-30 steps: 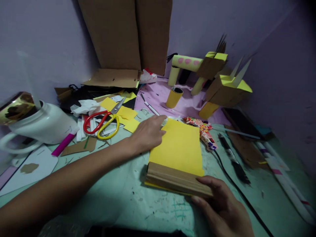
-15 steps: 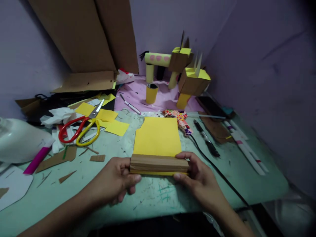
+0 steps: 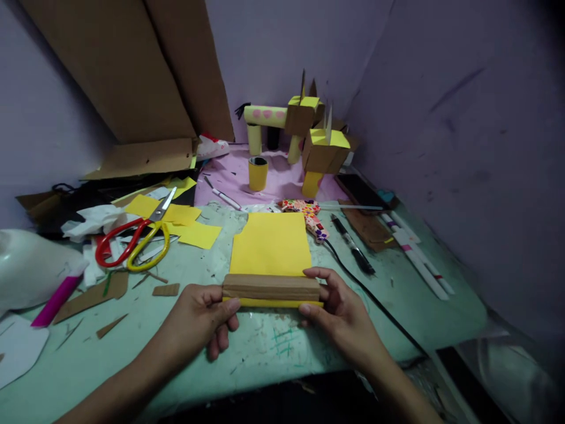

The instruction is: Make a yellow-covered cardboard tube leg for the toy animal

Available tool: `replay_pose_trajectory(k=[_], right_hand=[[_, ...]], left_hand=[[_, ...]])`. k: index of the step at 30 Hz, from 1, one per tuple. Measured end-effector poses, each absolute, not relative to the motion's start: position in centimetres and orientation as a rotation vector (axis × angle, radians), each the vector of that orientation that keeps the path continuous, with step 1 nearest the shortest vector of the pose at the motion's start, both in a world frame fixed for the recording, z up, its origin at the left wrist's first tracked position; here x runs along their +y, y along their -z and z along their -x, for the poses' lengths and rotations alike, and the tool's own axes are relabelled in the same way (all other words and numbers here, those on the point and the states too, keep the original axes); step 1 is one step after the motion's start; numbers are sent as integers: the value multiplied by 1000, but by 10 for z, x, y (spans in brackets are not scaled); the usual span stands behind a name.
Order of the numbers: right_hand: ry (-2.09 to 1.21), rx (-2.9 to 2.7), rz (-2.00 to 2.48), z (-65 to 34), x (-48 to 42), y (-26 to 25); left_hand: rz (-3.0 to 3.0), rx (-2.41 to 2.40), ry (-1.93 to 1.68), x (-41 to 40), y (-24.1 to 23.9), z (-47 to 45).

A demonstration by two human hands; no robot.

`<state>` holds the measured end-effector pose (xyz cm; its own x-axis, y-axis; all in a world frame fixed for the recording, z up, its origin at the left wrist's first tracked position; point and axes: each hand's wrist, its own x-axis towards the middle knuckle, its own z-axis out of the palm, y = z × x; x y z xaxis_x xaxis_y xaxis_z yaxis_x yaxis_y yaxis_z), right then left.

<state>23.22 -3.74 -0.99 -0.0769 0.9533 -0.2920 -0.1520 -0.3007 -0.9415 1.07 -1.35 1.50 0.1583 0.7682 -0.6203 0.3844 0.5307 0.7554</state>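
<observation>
A folded brown cardboard piece (image 3: 271, 287) lies across the near edge of a yellow paper sheet (image 3: 270, 244) on the green table (image 3: 273, 347). My left hand (image 3: 200, 318) pinches the cardboard's left end with thumb and fingers. My right hand (image 3: 338, 309) grips its right end, fingers curled over the top. A thin yellow strip of the paper shows below the cardboard.
Red and yellow scissors (image 3: 132, 241) lie on yellow scraps at the left, near a white jug (image 3: 30, 268) and a pink marker (image 3: 55, 300). A patterned glue gun (image 3: 309, 215) with a black cord, pens and cardboard models (image 3: 309, 138) sit behind and right. Large cardboard sheets (image 3: 132, 70) lean on the wall.
My left hand came back from the paper's far left edge to the cardboard's left end. Both hands now hold the cardboard, and the view shifted right.
</observation>
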Motion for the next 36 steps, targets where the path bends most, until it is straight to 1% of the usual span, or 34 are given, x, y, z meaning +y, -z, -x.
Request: replay_pose_trajectory(k=[4,12,17,26,30,36], right_hand=[[-1538,-959,1213,-235,-37,12],[-1472,-956,1296,-232,-38,11],[-1448,-990,1332,-233,-40,9],[-1441,-1082,1373,-240,-45,21],[-1301,-1193,1478,-249,-44,9],[-898,-1360,1657,-289,-11,-34]], left_hand=[[-1066,1463,-375,-12,-10,-9],[-1036,1416,-402,-12,-16,-13],[-1032,1412,-330,-12,-18,-14],[-993,1469,-350,-14,-19,-16],[-975,1484,-354,-13,-20,-17],[-998,1482,-354,-16,-9,-15]])
